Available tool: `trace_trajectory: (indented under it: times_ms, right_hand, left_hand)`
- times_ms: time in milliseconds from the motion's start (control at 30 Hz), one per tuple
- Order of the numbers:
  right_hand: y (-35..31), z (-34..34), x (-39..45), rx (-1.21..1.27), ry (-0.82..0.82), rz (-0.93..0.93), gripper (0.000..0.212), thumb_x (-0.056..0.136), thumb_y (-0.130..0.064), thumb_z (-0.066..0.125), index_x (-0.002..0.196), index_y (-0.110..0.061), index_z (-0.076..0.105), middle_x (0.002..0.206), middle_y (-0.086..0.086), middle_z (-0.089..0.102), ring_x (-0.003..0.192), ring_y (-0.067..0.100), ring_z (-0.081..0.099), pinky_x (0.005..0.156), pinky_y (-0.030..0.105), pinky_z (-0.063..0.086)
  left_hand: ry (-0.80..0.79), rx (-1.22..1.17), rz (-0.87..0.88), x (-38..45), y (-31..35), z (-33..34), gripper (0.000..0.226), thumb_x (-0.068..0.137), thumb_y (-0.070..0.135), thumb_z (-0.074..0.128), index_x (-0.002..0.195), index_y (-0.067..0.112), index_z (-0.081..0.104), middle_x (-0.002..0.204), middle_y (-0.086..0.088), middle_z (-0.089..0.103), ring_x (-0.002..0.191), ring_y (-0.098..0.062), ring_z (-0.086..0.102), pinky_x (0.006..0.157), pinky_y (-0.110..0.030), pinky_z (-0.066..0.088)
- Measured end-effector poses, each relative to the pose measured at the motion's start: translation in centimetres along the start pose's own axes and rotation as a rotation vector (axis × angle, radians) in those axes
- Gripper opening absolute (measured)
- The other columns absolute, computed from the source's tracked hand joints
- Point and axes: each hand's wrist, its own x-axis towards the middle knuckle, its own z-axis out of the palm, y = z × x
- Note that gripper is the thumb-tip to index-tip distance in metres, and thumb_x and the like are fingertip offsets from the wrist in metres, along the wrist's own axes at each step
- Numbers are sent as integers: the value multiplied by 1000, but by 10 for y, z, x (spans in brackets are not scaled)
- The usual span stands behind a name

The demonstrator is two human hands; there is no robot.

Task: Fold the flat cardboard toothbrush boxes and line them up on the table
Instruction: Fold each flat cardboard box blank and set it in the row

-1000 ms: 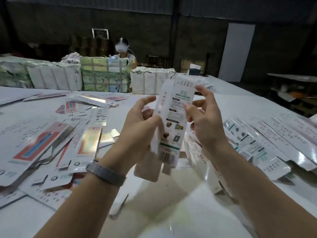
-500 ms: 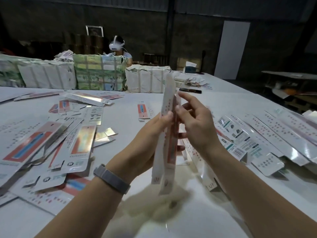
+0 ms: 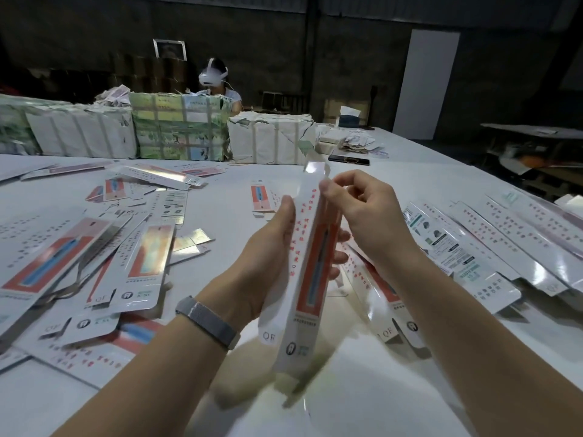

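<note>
I hold one toothbrush box (image 3: 310, 266) upright above the near middle of the counter (image 3: 362, 402), its long body tilted slightly, its top flap (image 3: 314, 168) sticking up above my hands and its bottom end hanging just above the counter surface. My left hand (image 3: 268, 263) wraps the box from the left, thumb lying along its white printed side, and my other fingers (image 3: 338, 257) curl round the back and show on its right edge. My right hand (image 3: 366, 222) sits at the upper right of the box, its fingers bent together and the thumb tip pressing the top right edge just below the flap. A grey watch band (image 3: 206, 321) circles my left wrist. To the left lie loose flat boxes (image 3: 132, 266) in an untidy heap; to the right, folded boxes (image 3: 492, 244) lie side by side in a row. At the far edge stand wrapped bundles (image 3: 176, 127), with a person wearing a headset (image 3: 216, 80) behind them.
</note>
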Motion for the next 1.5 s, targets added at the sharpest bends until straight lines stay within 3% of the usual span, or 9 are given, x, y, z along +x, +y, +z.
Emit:
trace_trajectory:
  times_ms: [233,400,467,567,667,767,1100,1267,1500]
  right_hand:
    - [-2,3,-3,69,45,-30,26,87,-42,73,95,-19,66,67,-3,44,59,8,46,57,32,45]
    - [-1,9,-4,236,-45,75,26,93,-43,60,114,-29,57,91,1,60,76,12,61,59,27,50]
    - [0,11,-6,306,-182,106,25,91,-42,52,114,-37,59,89,2,67,75,14,64,56,37,54]
    - [1,12,-8,359,-277,108,21,90,-42,52,102,-55,64,88,1,71,83,20,68,80,56,52]
    - [2,10,-6,422,-206,134,32,85,-44,66,117,-45,60,95,8,75,87,25,70,91,60,51]
    - [2,12,-7,350,-165,117,45,88,-30,67,131,-27,54,85,18,69,78,22,72,85,43,60]
    - [-5,19,-18,332,-212,13,18,98,-24,49,113,-21,60,89,1,74,80,23,70,78,39,59]
    - [-4,19,-17,408,-142,1,23,82,-18,54,104,-12,58,96,27,63,87,48,61,85,57,53]
    - [-2,11,-12,501,-103,27,35,72,-6,56,105,-17,51,96,9,57,92,32,60,87,53,53]
  left_hand:
    - [-26,15,29,2,-10,8,86,78,79,46,118,4,63,91,-14,69,74,-27,67,72,-37,57]
    - [-84,-99,36,0,-7,9,86,67,80,54,116,10,64,84,-8,65,72,-21,64,72,-34,56]
    - [-55,-134,62,-1,-4,8,87,73,79,44,124,11,62,85,-9,68,69,-21,67,64,-31,58]
    - [5,-153,80,-5,-1,11,80,72,70,39,126,16,60,85,-10,72,69,-24,72,59,-32,59]
    - [63,-15,170,-5,1,16,70,76,65,41,125,17,58,87,-8,71,76,-22,72,68,-35,61]
    - [199,126,302,-1,2,16,51,91,55,43,126,19,46,90,-3,70,85,-24,71,83,-47,61]
    - [274,214,566,0,-3,14,13,104,35,42,117,35,46,78,3,70,67,-13,68,61,-28,56]
    - [243,290,533,-1,-4,15,16,107,33,37,119,30,48,78,4,70,68,-13,70,61,-23,56]
    - [195,311,544,-3,-7,17,27,107,31,36,125,49,29,91,-7,66,71,-16,71,63,-24,57]
